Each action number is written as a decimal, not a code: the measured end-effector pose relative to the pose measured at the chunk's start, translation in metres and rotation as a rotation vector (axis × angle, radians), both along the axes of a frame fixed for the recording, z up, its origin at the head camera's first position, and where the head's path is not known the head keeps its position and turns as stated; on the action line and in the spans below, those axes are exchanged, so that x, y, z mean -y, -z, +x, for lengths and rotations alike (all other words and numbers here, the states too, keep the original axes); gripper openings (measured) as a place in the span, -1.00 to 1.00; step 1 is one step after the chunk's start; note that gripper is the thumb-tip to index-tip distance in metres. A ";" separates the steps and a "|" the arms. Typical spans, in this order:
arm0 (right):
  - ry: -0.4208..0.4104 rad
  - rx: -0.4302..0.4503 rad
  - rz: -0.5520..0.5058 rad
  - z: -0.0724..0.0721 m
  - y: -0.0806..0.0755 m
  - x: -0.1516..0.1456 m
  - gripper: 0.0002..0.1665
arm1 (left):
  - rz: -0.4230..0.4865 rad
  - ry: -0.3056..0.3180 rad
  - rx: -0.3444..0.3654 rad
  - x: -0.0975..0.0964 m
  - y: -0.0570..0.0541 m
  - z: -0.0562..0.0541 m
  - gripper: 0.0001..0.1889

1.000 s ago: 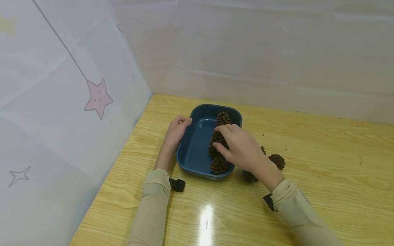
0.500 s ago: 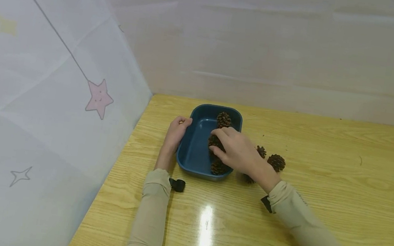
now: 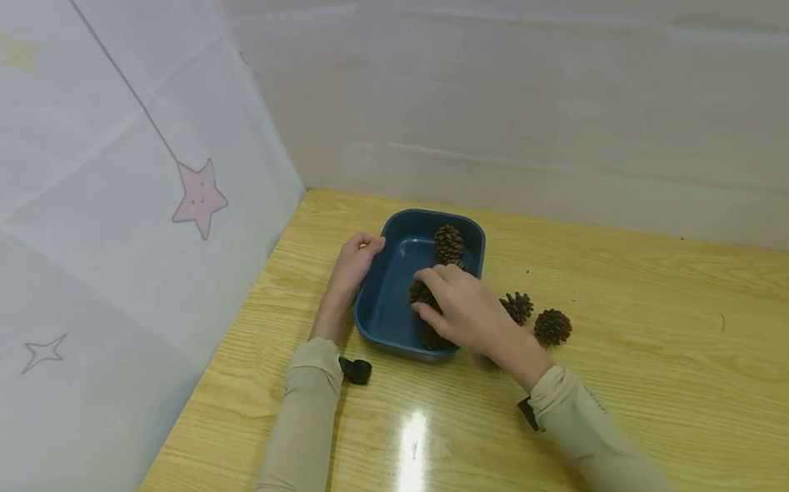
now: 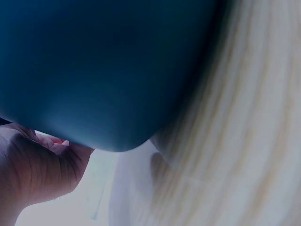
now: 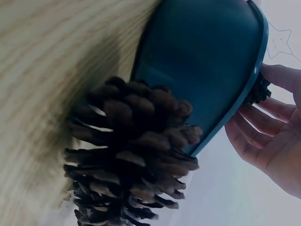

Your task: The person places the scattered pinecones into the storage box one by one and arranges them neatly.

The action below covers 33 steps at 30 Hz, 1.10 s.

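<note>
A dark blue rectangular bin stands on the table, with several brown pine cones along its right side. My left hand grips the bin's left rim, thumb at the edge; in the left wrist view the bin wall partly hides the fingers. Reaching over the right rim, my right hand holds a pine cone inside the bin between thumb and fingers. The right wrist view shows that hand at the rim, the cone mostly hidden behind the bin wall.
Just right of the bin lie loose pine cones on the wooden table. One of them looms large in the right wrist view. Pale sheets hang behind and to the left.
My right hand has shifted slightly left and toward me with the pine cone, uncovering more of the cones behind it and beside the bin. The left hand and bin have stayed put.
</note>
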State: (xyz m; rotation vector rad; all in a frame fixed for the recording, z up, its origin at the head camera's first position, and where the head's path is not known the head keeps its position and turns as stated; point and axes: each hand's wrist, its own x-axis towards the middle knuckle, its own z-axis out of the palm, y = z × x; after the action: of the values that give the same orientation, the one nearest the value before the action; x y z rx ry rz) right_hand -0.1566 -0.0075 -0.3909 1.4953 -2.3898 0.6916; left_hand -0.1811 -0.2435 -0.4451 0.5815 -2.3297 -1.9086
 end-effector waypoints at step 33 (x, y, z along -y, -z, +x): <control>-0.033 0.034 0.141 0.009 0.007 0.012 -0.61 | 0.009 0.003 -0.013 -0.001 -0.002 0.002 -0.73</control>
State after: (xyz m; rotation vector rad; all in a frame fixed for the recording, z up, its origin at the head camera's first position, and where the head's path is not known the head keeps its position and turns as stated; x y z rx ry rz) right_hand -0.1481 -0.0194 -0.3976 1.5930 -2.4912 0.5696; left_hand -0.1786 -0.2423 -0.4433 0.5652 -2.3162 -1.9192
